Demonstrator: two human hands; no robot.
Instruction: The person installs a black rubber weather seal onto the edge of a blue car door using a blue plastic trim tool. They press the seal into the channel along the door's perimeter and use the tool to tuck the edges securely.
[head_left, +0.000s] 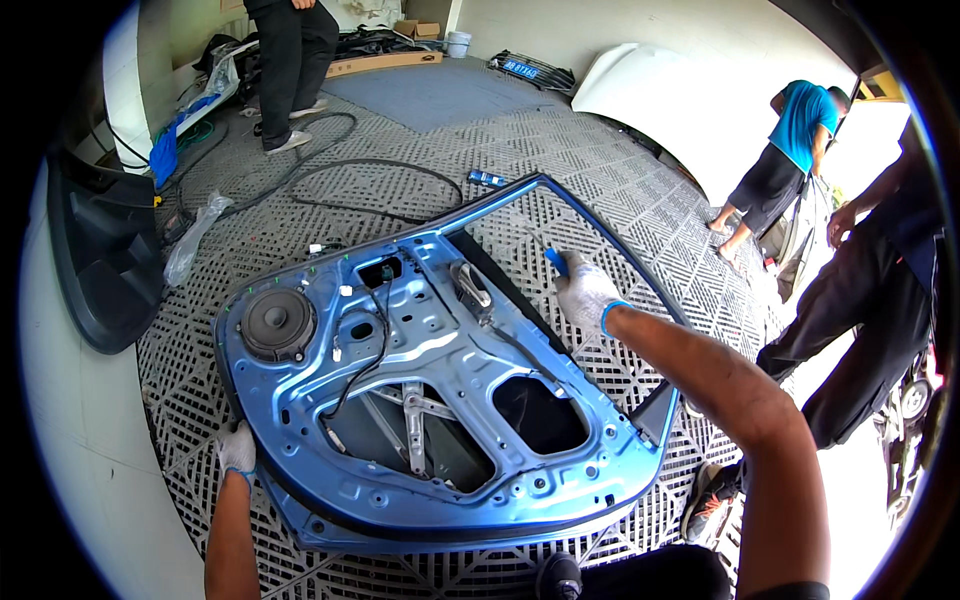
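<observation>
A blue car door (450,352) lies on the grated floor, its inner side up, with the bare metal, wiring and openings showing. At its left edge is my left hand (236,448), in a white glove, fingers closed about the rim and partly hidden. My gloved right hand (588,294) is over the window frame opening, closed on a small tool with a blue handle (556,262); its tip is too fine to make out. A round black speaker (276,322) sits in the door's left part. The inner latch handle (470,288) lies to the left of my right hand.
A black trim panel (105,255) leans at the left beside a clear plastic bag (195,240). A dark hose (385,165) loops behind the door, near a blue packet (486,178). One person (292,70) stands at the back left; others (790,150) are at the right.
</observation>
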